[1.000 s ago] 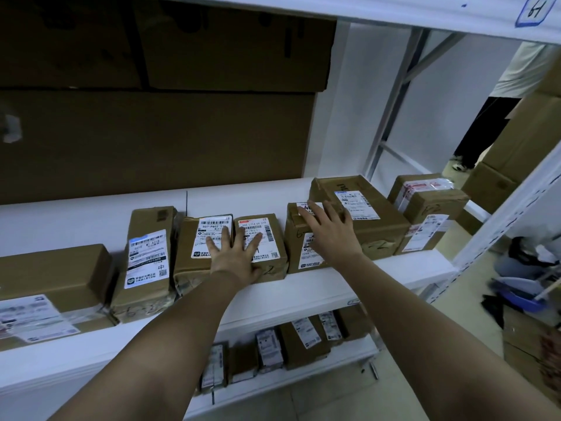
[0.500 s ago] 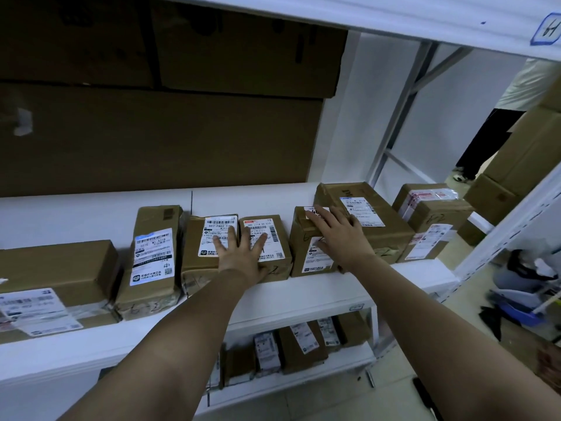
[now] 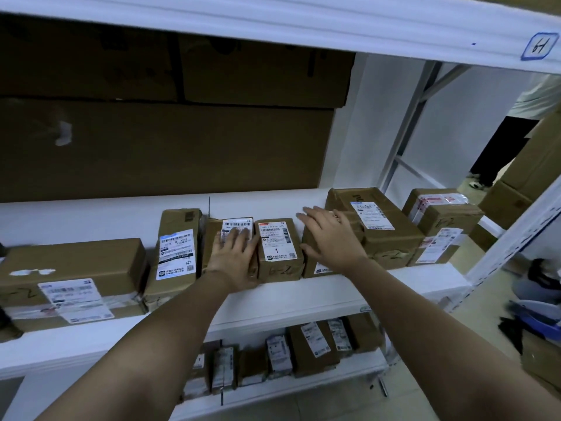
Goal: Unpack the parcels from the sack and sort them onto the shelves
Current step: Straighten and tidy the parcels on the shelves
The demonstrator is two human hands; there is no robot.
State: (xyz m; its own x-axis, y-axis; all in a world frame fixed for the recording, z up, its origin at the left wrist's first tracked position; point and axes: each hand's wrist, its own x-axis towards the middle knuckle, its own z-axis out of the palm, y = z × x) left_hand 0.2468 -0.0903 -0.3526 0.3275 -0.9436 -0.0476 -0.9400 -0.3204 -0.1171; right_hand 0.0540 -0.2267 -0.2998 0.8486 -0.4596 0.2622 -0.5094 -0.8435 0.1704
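On the white shelf [image 3: 318,296] parcels stand in a row. The left hand [image 3: 235,256] lies flat, fingers spread, on one parcel [image 3: 212,238]; the right hand [image 3: 329,235], also spread, presses the box [image 3: 312,262] beyond the labelled parcel [image 3: 279,250] between them.

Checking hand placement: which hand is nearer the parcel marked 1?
Left. The left hand lies on the neighbouring parcel against the parcel marked 1; the right hand is right of it.
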